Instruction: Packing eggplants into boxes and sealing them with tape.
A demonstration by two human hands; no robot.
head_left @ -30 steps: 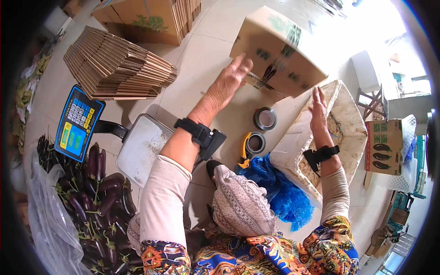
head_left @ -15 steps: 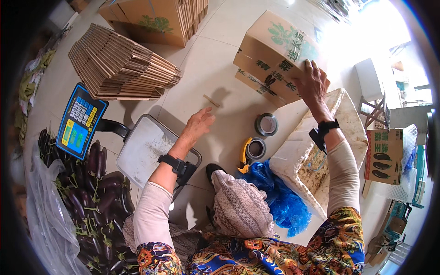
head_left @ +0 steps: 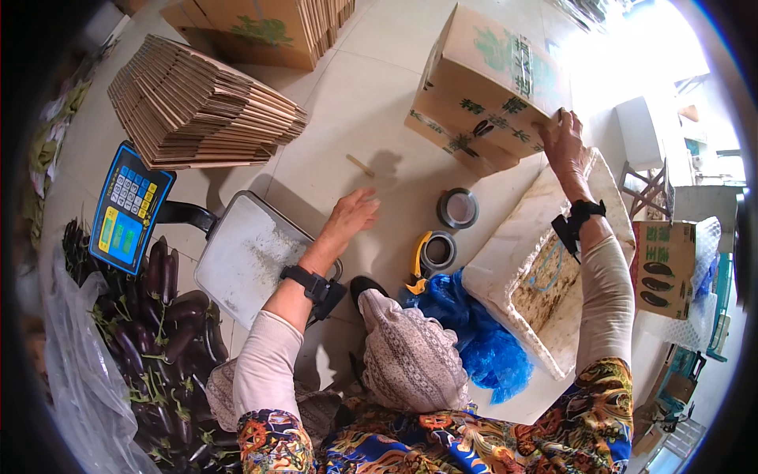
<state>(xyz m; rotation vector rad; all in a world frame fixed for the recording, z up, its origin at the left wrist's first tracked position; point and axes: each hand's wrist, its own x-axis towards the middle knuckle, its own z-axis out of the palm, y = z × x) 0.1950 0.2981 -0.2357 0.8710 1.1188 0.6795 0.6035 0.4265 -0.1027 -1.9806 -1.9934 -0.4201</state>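
A brown cardboard box [head_left: 482, 79] with green printing stands at the upper right, tilted in the view, with a flap hanging on its near side. My right hand [head_left: 565, 148] is closed on the box's right edge, its fingertips bent over the corner. Nothing is in my left hand [head_left: 352, 216], which hovers over the floor just beyond the scale platform [head_left: 257, 249], fingers stretched out. A short tan strip [head_left: 360, 165] lies on the floor past its fingertips.
Flattened cartons [head_left: 201, 103] and a bag-side heap of eggplants [head_left: 170, 347] lie left, near the scale display [head_left: 130, 209]. Right of centre are a tape roll [head_left: 458, 208], a yellow tape dispenser [head_left: 419, 265], blue plastic bags [head_left: 482, 340] and a dirty white foam box [head_left: 505, 272].
The cardboard box has turned and shifted slightly up, its lower flap now closer against its body. My right hand has moved right with its edge. My left hand stays in nearly the same place.
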